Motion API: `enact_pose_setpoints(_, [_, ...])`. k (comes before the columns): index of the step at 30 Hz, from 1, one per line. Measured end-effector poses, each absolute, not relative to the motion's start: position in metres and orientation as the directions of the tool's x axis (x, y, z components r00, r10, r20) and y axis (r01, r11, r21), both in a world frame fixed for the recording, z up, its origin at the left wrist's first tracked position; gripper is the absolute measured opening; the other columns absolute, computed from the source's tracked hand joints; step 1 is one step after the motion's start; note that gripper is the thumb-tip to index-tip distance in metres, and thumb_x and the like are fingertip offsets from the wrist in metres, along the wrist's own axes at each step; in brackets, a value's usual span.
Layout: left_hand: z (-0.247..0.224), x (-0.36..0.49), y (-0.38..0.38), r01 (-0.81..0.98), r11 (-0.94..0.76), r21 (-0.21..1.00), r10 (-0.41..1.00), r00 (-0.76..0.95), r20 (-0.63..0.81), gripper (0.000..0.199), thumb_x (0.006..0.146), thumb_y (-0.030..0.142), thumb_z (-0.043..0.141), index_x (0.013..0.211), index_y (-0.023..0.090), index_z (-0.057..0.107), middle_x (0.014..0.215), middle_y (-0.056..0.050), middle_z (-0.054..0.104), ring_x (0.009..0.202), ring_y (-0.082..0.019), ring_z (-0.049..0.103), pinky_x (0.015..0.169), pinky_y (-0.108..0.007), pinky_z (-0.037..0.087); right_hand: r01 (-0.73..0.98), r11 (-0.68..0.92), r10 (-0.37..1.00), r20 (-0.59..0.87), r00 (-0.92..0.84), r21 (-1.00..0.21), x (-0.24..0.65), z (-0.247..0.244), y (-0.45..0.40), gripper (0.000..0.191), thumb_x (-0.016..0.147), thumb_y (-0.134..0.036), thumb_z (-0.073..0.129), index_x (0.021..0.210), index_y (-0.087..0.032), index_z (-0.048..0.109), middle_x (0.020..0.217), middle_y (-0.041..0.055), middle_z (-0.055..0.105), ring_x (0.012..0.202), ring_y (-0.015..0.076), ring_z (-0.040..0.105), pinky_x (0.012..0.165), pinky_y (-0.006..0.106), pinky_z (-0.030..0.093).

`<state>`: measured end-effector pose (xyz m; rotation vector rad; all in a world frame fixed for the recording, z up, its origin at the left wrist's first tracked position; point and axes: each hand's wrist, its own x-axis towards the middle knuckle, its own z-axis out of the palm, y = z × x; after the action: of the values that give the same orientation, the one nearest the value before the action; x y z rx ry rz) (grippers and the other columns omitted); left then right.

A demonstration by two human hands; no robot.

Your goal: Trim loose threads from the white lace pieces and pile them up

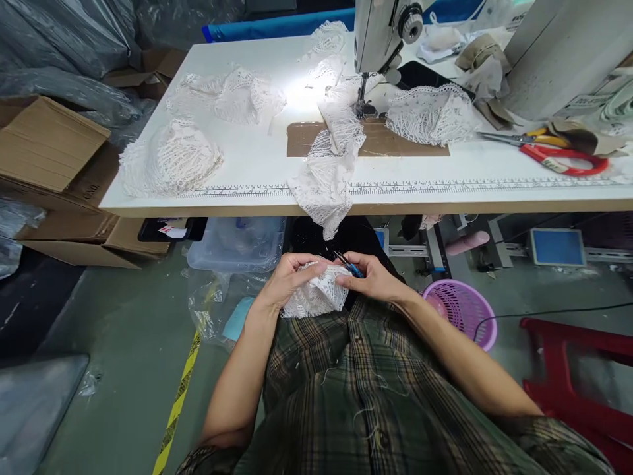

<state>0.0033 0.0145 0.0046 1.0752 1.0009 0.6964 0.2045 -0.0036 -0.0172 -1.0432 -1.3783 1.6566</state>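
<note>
Over my lap, my left hand (pixel 291 282) grips a piece of white lace fabric (pixel 316 302) between thumb and fingers. My right hand (pixel 374 278) is closed around small blue-handled thread snips (pixel 353 266), whose dark tips point up and left above the lace. The right thumb also rests at the lace's edge. Part of the snips is hidden by my fingers. Ahead of my hands, a strip of white lace (pixel 329 175) hangs over the table's front edge and runs back beside the needle of the sewing machine (pixel 368 39).
On the white table (pixel 237 165) lie a lace pile (pixel 173 158), more lace (pixel 430 115) right of the needle, and red-handled scissors (pixel 564 160). Cardboard boxes (pixel 54 142) stand left. Below are a clear plastic bin (pixel 237 244), a purple basket (pixel 462 307) and a red stool (pixel 548 356).
</note>
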Motion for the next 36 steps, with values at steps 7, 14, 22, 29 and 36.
enact_pose_setpoints(7, [0.013, -0.009, 0.01, 0.253, 0.214, 0.944, 0.889, 0.35, -0.295, 0.061, 0.076, 0.042, 0.074, 0.129, 0.015, 0.059, 0.12, -0.013, 0.068, 0.1, -0.024, 0.066, 0.08, -0.03, 0.052, -0.117, -0.18, 0.928, -0.129, -0.35, -0.977, 0.202, -0.026, 0.002, 0.033, 0.074, -0.046, 0.075, 0.083, -0.016, 0.066, 0.075, -0.002, 0.058, 0.068, 0.0117, 0.05, 0.064, 0.024, 0.041])
enact_pose_setpoints(14, [0.032, -0.035, -0.006, 0.738, 0.025, 0.674, 0.913, 0.258, -0.316, 0.059, 0.087, 0.048, 0.055, 0.138, 0.019, 0.05, 0.116, -0.008, 0.07, 0.07, -0.019, 0.064, 0.073, -0.034, 0.051, -0.114, -0.182, 0.938, -0.137, -0.32, -0.977, 0.205, -0.021, 0.001, 0.028, 0.077, -0.045, 0.071, 0.081, -0.017, 0.067, 0.071, -0.0023, 0.055, 0.065, 0.0113, 0.047, 0.064, 0.025, 0.037])
enact_pose_setpoints(22, [0.04, -0.046, -0.011, 0.835, -0.001, 0.551, 0.927, 0.207, -0.312, 0.069, 0.087, 0.037, 0.055, 0.149, 0.017, 0.032, 0.13, -0.012, 0.063, 0.079, -0.024, 0.066, 0.076, -0.036, 0.048, -0.045, -0.155, 0.948, -0.135, -0.288, -0.987, 0.216, -0.014, -0.001, 0.026, 0.078, -0.042, 0.068, 0.072, -0.018, 0.062, 0.062, -0.0041, 0.048, 0.058, 0.0102, 0.038, 0.055, 0.024, 0.03])
enact_pose_setpoints(29, [0.051, -0.036, -0.018, 0.434, 0.016, 0.901, 0.904, 0.378, -0.198, 0.055, 0.084, 0.032, 0.065, 0.135, 0.019, 0.051, 0.098, -0.006, 0.068, 0.066, -0.012, 0.056, 0.058, -0.024, 0.044, -0.121, -0.108, 0.989, -0.095, -0.111, -0.987, 0.23, -0.013, 0.005, 0.025, 0.074, -0.04, 0.074, 0.079, -0.018, 0.065, 0.067, -0.0031, 0.054, 0.058, 0.0098, 0.042, 0.055, 0.023, 0.032])
enact_pose_setpoints(36, [0.065, -0.009, -0.018, 0.205, 0.165, 0.965, 0.81, 0.53, -0.251, 0.029, 0.081, 0.032, 0.07, 0.104, 0.015, 0.062, 0.07, 0.001, 0.061, 0.057, -0.009, 0.052, 0.051, -0.019, 0.04, -0.155, -0.081, 0.989, -0.06, -0.137, -0.985, 0.204, 0.0, 0.01, 0.031, 0.072, -0.043, 0.077, 0.082, -0.017, 0.065, 0.061, -0.0048, 0.051, 0.052, 0.0076, 0.038, 0.05, 0.022, 0.03])
